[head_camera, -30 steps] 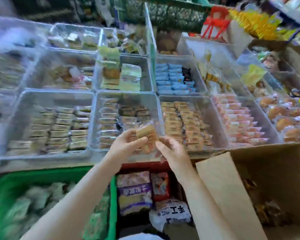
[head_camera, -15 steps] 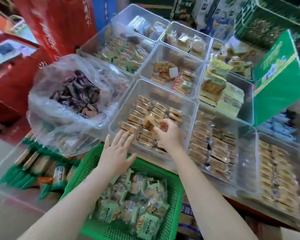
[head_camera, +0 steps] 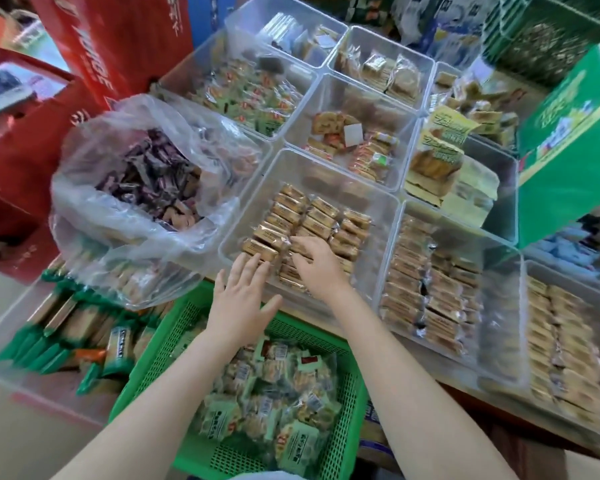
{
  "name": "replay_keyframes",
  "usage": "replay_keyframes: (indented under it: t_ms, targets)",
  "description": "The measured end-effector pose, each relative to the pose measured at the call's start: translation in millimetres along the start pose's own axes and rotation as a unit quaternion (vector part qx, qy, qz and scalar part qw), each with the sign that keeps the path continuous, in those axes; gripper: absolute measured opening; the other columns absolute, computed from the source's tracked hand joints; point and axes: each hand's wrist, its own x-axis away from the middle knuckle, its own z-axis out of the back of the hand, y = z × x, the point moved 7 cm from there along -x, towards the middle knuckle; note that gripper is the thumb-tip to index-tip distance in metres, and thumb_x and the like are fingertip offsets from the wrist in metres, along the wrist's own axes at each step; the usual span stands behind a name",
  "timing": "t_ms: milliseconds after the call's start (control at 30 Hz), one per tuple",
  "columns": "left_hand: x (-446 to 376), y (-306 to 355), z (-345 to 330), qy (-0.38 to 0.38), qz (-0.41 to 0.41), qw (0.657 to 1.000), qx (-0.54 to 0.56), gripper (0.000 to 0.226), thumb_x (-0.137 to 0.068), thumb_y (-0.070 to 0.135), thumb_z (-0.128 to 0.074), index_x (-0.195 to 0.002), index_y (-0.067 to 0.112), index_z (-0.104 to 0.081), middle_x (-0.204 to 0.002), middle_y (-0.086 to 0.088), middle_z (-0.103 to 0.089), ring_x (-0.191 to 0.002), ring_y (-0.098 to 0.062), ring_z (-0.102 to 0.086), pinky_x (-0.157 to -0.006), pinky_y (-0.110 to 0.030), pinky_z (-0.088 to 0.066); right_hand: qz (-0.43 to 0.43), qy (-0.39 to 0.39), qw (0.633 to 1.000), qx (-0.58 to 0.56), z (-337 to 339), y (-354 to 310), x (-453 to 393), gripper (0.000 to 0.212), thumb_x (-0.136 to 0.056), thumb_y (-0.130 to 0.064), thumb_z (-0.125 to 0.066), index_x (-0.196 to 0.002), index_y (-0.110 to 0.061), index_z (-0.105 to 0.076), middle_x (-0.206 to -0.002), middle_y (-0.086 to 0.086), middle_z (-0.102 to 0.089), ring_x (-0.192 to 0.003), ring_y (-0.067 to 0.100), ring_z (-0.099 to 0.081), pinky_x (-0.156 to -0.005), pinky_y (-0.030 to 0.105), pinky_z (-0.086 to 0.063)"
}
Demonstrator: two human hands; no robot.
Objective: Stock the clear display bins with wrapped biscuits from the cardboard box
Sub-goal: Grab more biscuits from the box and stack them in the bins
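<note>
Passing the green basket [head_camera: 343, 393], the left hand [head_camera: 241, 299] is now spread flat, fingers released, at the clear bin [head_camera: 371, 216]; wrapped biscuits [head_camera: 305, 226], carried a moment ago, are being pressed into rows by the right hand [head_camera: 314, 263].

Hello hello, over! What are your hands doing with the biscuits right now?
Left hand open, fingers flat at the clear bin's near edge. Right hand down among the wrapped biscuits, grip unclear. Plastic bag bulges beside the bin.
</note>
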Motion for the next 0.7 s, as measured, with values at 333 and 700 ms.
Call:
replay_keyframes:
  t_ms: [333, 700]
  targets:
    - [21, 231, -7, 0.037, -0.116, 0.979, 0.161, 0.022, -0.099, 0.023, -0.052, -0.114, 0.017, -0.066, -0.104, 0.004, -0.061, -0.092, -0.016, -0.055, -0.079, -0.033, -0.039, -0.111, 0.263, 0.938, -0.198, 165, 160, 239, 0.026, -0.101, -0.01, -0.05, -0.092, -0.024, -0.07, -0.087, -0.004, -0.071, -0.075, 0.013, -0.067, -0.066, 0.017, -0.05]
    - [180, 614, -218, -0.127, -0.417, 0.898, 0.067, 0.038, -0.1, 0.033, -0.055, -0.137, 0.022, -0.055, -0.126, -0.006, -0.054, -0.121, -0.027, -0.05, -0.096, -0.037, -0.039, -0.354, 0.56, 0.694, -0.281, 332, 478, 538, 0.014, -0.097, -0.02, -0.053, -0.098, -0.02, -0.068, -0.093, -0.003, -0.069, -0.085, 0.014, -0.065, -0.082, 0.035, -0.056]
